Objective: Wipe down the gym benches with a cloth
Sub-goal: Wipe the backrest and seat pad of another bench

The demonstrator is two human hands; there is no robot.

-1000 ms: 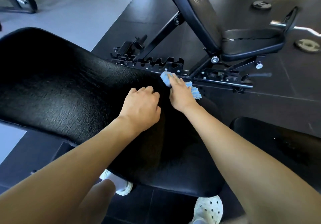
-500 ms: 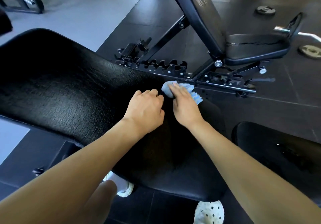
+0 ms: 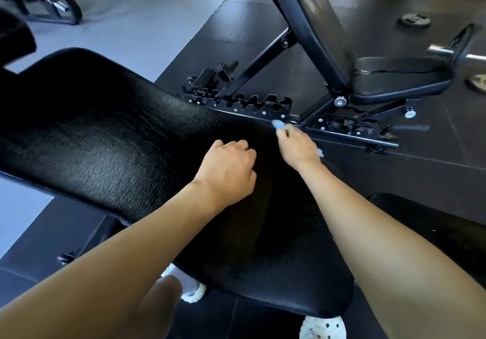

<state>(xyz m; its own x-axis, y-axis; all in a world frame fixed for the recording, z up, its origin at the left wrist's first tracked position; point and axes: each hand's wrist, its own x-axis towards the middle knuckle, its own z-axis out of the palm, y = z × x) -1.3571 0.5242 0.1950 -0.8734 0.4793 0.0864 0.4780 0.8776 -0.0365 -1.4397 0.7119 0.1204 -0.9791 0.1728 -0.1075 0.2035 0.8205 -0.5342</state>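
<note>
Cloth: a small pale-blue cloth (image 3: 278, 125), bunched up inside the right hand (image 3: 297, 147). One tuft pokes out at the front of the grip and another scrap shows by the heel of the palm.
Right hand: curled round the cloth and pressing it onto the far edge of the bench (image 3: 105, 141); it is blurred, so I take it to be mid-stroke.
Left hand (image 3: 226, 170): just beside the right one and nearer the person, tucked into a loose fist with the knuckles down on the padding. Nothing visible in it.
Bench: black grained padding running out to the left of the left hand and back under both forearms. It looks matte, with no wet sheen I can make out.
How the cloth handles: I'd judge it light, soft and limp, so it is likely to crumple and ride up under the palm. It is better held as a firm wad, as here, or flat under spread fingers than pinched by a corner.
How the padding handles: it looks firm with some give and is textured, so the cloth should drag rather than slide.
Beyond the right hand: a second bench (image 3: 399, 80) with its back tilted up, standing apart from this one.
Past that: a weight plate (image 3: 415, 19) on the dark floor (image 3: 434, 180).
</note>
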